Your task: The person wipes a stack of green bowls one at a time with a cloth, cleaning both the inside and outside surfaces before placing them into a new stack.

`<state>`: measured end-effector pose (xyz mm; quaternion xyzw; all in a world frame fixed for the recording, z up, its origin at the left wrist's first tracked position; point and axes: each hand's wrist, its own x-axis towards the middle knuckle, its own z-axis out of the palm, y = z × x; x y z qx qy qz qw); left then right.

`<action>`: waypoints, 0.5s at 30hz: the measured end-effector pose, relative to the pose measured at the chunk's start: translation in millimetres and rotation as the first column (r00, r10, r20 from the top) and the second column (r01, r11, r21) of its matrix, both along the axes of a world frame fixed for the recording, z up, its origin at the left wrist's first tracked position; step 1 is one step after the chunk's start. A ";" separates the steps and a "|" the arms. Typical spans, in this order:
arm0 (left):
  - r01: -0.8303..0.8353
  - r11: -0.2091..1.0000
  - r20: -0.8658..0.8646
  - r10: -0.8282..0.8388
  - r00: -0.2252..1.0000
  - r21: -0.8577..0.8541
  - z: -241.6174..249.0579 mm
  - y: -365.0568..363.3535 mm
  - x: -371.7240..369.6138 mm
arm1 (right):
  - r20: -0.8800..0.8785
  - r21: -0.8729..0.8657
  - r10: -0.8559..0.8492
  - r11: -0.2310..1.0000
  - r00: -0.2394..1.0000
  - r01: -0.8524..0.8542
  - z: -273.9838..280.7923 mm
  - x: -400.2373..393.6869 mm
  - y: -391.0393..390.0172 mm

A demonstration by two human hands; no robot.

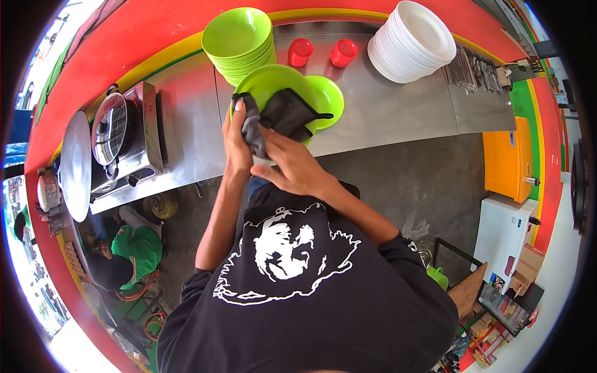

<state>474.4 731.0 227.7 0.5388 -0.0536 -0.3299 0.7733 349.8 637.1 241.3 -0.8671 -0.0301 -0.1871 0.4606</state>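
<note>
A bright green plate (263, 79) is held tilted above the front edge of the steel counter. My left hand (237, 144) grips its left rim through a dark grey cloth (287, 110), the thumb lying over the fabric. The cloth spreads across the inside of the plate. My right hand (292, 163) is closed on the cloth at the plate's near side; its fingertips are partly hidden. Behind the held plate, a second green plate (333, 99) rests on the counter. A tall stack of green plates (237, 34) stands just beyond.
Two red cups (300, 52) and a stack of white plates (407, 46) stand along the back of the counter (398, 105). Cutlery (476, 71) lies at the right end. On the left is a stove (144, 127) with a lidded pan (112, 127). A person in green (138, 252) is low at left.
</note>
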 end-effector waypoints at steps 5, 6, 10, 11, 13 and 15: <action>0.215 0.975 0.112 -0.219 0.969 0.049 19.8 12.6 18.0 | -0.092 -0.394 -0.047 0.919 0.995 0.007 -22.9 -25.2 -5.8; 0.269 0.961 0.098 -0.274 0.957 0.062 24.7 13.3 20.5 | -0.121 -0.423 -0.080 0.906 0.989 0.022 -21.6 -25.1 -8.2; 0.348 0.930 0.032 -0.354 0.935 0.119 33.9 7.5 26.0 | -0.170 -0.496 -0.224 0.861 0.959 0.113 -19.8 -17.2 -9.2; 0.334 0.937 0.053 -0.340 0.939 0.104 33.4 7.2 24.1 | -0.152 -0.547 -0.245 0.828 0.958 0.125 -24.7 -12.9 -10.9; 0.307 0.949 0.098 -0.314 0.944 0.074 31.9 5.1 15.5 | -0.111 -0.539 -0.262 0.826 0.959 0.163 -34.2 -6.5 -10.1; 0.184 0.974 0.354 -0.220 0.909 0.132 19.7 1.5 -4.2 | -0.074 -0.419 -0.264 0.883 0.962 0.210 -43.9 -0.3 -4.3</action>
